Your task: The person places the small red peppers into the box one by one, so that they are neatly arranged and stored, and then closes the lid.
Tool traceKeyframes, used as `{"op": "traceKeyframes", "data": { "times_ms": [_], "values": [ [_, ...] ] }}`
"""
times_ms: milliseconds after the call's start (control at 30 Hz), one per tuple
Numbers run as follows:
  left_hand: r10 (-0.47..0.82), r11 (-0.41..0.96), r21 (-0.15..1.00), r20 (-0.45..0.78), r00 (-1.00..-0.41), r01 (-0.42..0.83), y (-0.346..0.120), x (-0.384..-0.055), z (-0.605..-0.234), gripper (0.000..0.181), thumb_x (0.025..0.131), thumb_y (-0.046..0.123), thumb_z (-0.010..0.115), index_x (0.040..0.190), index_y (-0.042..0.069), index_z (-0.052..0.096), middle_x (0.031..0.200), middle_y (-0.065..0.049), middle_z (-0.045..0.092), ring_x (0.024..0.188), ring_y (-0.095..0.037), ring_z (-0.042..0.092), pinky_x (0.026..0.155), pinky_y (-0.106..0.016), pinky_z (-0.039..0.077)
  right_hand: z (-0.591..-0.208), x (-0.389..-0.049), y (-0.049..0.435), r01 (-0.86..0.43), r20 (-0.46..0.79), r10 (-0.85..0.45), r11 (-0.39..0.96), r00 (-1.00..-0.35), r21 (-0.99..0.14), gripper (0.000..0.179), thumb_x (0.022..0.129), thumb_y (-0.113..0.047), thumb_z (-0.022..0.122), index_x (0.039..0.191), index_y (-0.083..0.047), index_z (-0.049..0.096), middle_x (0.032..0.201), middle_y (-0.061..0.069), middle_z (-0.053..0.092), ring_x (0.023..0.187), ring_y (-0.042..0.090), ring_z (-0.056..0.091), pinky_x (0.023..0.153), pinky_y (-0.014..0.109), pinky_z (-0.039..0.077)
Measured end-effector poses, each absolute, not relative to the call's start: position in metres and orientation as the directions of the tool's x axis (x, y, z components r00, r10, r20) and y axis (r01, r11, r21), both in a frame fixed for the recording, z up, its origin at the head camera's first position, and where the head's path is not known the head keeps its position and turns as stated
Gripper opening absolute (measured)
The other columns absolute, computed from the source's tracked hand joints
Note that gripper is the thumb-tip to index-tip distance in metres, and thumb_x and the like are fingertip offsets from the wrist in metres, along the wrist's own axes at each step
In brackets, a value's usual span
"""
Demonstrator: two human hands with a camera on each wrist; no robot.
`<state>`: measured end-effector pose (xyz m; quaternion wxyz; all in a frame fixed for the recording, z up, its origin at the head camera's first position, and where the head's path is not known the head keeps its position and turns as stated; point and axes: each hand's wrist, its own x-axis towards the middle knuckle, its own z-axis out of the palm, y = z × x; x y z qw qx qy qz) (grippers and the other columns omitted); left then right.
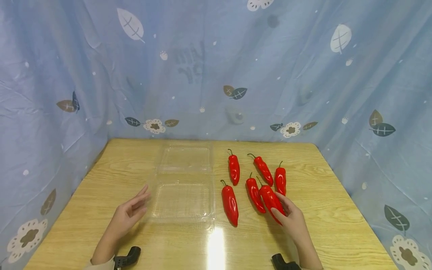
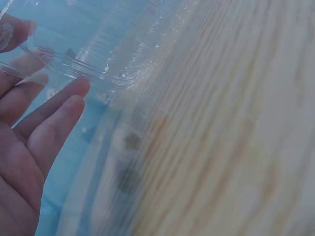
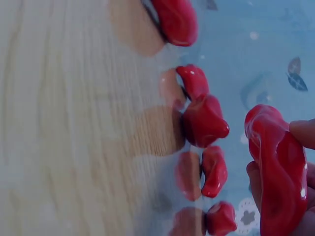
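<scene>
wooden table (image 1: 337, 225) | right hand (image 1: 293, 219) grip: pinches red pepper (image 1: 271, 199) | left hand (image 1: 126, 215): fingers straight, empty

L hand (image 2: 24, 147) open, fingertips (image 2: 78, 87) at edge of clear plastic tray (image 2: 113, 59) on wood table (image 2: 231, 147).

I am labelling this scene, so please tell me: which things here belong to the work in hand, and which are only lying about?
In the work:
- red pepper gripped by the right hand
- clear plastic box, open, beside the left hand
- five more peppers lying on the table

Only lying about:
- blue leaf-patterned cloth behind and at the sides
</scene>
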<state>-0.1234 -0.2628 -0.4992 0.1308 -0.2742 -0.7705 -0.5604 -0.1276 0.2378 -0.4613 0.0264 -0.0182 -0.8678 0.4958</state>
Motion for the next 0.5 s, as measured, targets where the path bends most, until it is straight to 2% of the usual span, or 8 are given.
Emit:
{"op": "traceKeyframes", "data": {
  "times_ms": [167, 233, 267, 367, 500],
  "values": [
    [0.280, 0.204, 0.790, 0.519, -0.808, 0.578, -0.262, -0.122, -0.500, 0.043, 0.084, -0.022, 0.050, 0.126, -0.023, 0.042, 0.152, -0.019, 0.027, 0.126, 0.000, 0.047, 0.099, -0.010, 0.042, -0.456, -0.134, 0.234, -0.075, 0.086, -0.004, 0.533, -0.996, -0.843, 0.052, 0.088, -0.013, 0.068, 0.136, -0.003, 0.049, 0.132, 0.023, 0.055, 0.118, 0.038, 0.055, 0.093, 0.038, 0.054],
    [0.277, 0.209, 0.786, 0.523, -0.806, 0.581, -0.261, -0.122, -0.500, 0.042, 0.084, -0.022, 0.050, 0.126, -0.023, 0.042, 0.152, -0.020, 0.028, 0.126, -0.001, 0.047, 0.099, -0.010, 0.042, -0.453, -0.138, 0.233, -0.102, 0.104, -0.027, 0.524, -0.994, -0.846, 0.051, 0.088, -0.012, 0.068, 0.135, -0.002, 0.050, 0.131, 0.024, 0.056, 0.118, 0.038, 0.055, 0.093, 0.042, 0.053],
    [0.276, 0.211, 0.786, 0.523, -0.807, 0.581, -0.261, -0.123, -0.500, 0.042, 0.084, -0.022, 0.050, 0.126, -0.023, 0.043, 0.152, -0.021, 0.028, 0.126, -0.001, 0.047, 0.099, -0.010, 0.042, -0.452, -0.140, 0.232, -0.113, 0.109, -0.039, 0.517, -0.993, -0.849, 0.051, 0.088, -0.012, 0.068, 0.135, -0.002, 0.050, 0.131, 0.023, 0.056, 0.117, 0.038, 0.056, 0.093, 0.042, 0.054],
    [0.268, 0.219, 0.790, 0.515, -0.814, 0.572, -0.261, -0.122, -0.499, 0.042, 0.085, -0.021, 0.051, 0.126, -0.022, 0.043, 0.151, -0.023, 0.028, 0.125, -0.001, 0.048, 0.099, -0.010, 0.042, -0.449, -0.145, 0.229, -0.138, 0.117, -0.073, 0.497, -0.990, -0.857, 0.051, 0.088, -0.012, 0.068, 0.135, -0.004, 0.050, 0.132, 0.021, 0.055, 0.118, 0.034, 0.056, 0.092, 0.028, 0.054],
    [0.256, 0.228, 0.802, 0.498, -0.829, 0.552, -0.261, -0.122, -0.497, 0.041, 0.086, -0.020, 0.051, 0.126, -0.021, 0.044, 0.150, -0.024, 0.028, 0.123, 0.000, 0.049, 0.098, -0.010, 0.043, -0.446, -0.151, 0.222, -0.169, 0.130, -0.116, 0.460, -0.985, -0.872, 0.051, 0.087, -0.012, 0.068, 0.135, -0.005, 0.050, 0.132, 0.019, 0.056, 0.117, 0.032, 0.056, 0.089, 0.013, 0.048]
  ]
}}
